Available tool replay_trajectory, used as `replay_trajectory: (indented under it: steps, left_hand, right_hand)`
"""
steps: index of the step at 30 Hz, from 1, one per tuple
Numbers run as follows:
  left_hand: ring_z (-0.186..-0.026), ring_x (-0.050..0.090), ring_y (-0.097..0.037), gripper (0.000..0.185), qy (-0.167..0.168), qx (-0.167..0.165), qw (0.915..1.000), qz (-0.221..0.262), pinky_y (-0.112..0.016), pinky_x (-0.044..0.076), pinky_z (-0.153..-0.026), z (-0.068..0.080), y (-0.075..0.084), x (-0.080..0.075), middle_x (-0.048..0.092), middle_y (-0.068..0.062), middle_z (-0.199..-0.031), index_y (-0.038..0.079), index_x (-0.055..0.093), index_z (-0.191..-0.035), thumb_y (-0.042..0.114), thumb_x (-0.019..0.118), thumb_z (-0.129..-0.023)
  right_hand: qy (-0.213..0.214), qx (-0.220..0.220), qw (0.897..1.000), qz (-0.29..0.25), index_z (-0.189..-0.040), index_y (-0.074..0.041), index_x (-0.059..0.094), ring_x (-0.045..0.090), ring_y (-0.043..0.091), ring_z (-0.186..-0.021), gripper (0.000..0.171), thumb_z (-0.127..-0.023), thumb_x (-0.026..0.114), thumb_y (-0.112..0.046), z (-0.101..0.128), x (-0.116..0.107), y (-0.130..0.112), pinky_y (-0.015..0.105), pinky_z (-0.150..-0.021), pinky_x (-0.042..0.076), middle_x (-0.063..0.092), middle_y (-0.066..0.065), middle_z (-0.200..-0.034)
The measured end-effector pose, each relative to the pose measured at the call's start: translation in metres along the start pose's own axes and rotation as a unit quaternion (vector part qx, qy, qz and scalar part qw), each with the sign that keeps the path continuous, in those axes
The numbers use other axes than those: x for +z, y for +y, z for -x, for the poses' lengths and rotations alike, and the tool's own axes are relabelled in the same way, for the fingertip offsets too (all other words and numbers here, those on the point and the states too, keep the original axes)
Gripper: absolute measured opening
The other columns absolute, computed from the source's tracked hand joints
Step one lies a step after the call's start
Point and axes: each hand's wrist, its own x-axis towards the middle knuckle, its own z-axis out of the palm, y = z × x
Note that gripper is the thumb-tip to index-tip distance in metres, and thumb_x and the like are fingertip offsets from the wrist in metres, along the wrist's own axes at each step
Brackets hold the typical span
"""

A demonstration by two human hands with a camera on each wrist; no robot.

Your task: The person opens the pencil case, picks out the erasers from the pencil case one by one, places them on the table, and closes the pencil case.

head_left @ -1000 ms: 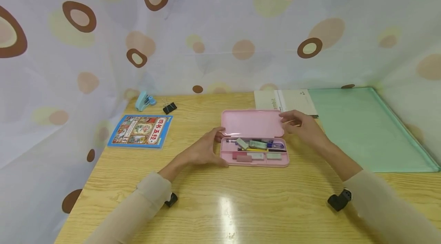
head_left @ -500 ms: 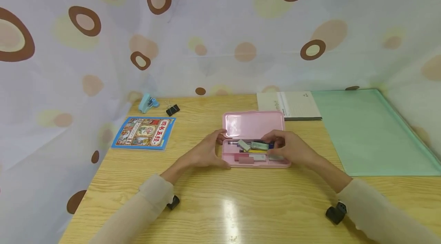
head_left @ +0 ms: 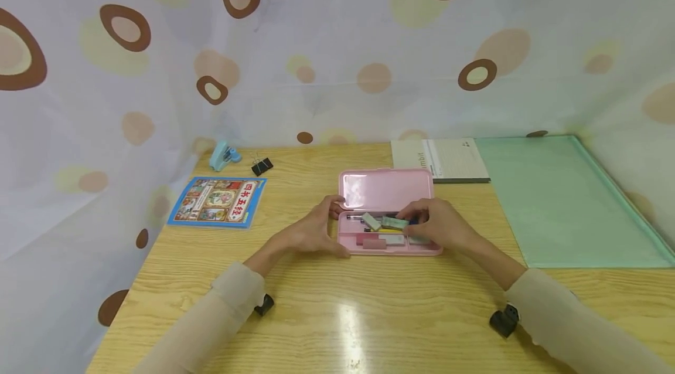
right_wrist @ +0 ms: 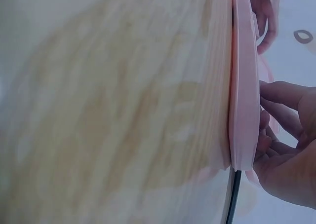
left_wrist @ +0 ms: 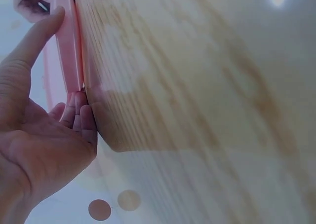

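Observation:
A pink pencil case (head_left: pixel 387 251) lies open on the table, its lid (head_left: pixel 387 187) tipped back. My left hand (head_left: pixel 314 228) grips the case's left end, thumb at the front corner and fingers behind. In the left wrist view, the thumb of that hand (left_wrist: pixel 44 110) lies along the pink side. My right hand (head_left: pixel 440 223) reaches into the case from the right, finger and thumb pinching the right end of a grey-green eraser (head_left: pixel 392 223). A pale eraser (head_left: pixel 371 221), a yellow pencil (head_left: pixel 377 230) and a pink block (head_left: pixel 374 243) lie inside. Its right part is hidden by my right hand.
At the left lies a blue-bordered booklet (head_left: pixel 217 202), with a black binder clip (head_left: pixel 262 166) and a light blue hole punch or stapler (head_left: pixel 224 156) behind. A beige notebook (head_left: pixel 456 159) lies at the back, beside a green mat (head_left: pixel 580 204) on the right.
My right hand has come from the lid's right edge forward and left into the case, down to the grey-green eraser. My left hand stays on the case's left end.

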Motion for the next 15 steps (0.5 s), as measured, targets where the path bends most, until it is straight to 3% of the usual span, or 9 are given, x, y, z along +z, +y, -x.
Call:
replay_trajectory:
  steps: [9, 15]
  left_hand:
    - [-0.132, 0.045, -0.028, 0.111, -0.012, -0.013, 0.9998, 0.006, -0.041, 0.037, -0.117, -0.001, -0.001, -0.001, 0.044, -0.015, -0.142, 0.009, 0.022, -0.155, 0.020, 0.095, -0.072]
    - [-0.132, 0.044, -0.026, 0.110, -0.015, -0.018, 0.9997, 0.007, -0.040, 0.036, -0.118, -0.001, -0.001, -0.003, 0.043, -0.012, -0.143, 0.011, 0.023, -0.155, 0.023, 0.095, -0.073]
  right_hand:
    - [0.008, 0.024, 1.000, -0.012, -0.107, -0.011, 0.081, 0.053, 0.019, -0.074, 0.018, -0.089, 0.079, -0.011, -0.001, -0.005, 0.002, 0.025, -0.059, 0.043, 0.069, 0.004, -0.091]
    - [0.027, 0.048, 0.998, -0.043, -0.113, -0.014, 0.080, 0.050, 0.017, -0.069, 0.021, -0.093, 0.077, -0.018, 0.004, -0.032, 0.013, 0.028, -0.059, 0.044, 0.073, 0.011, -0.100]
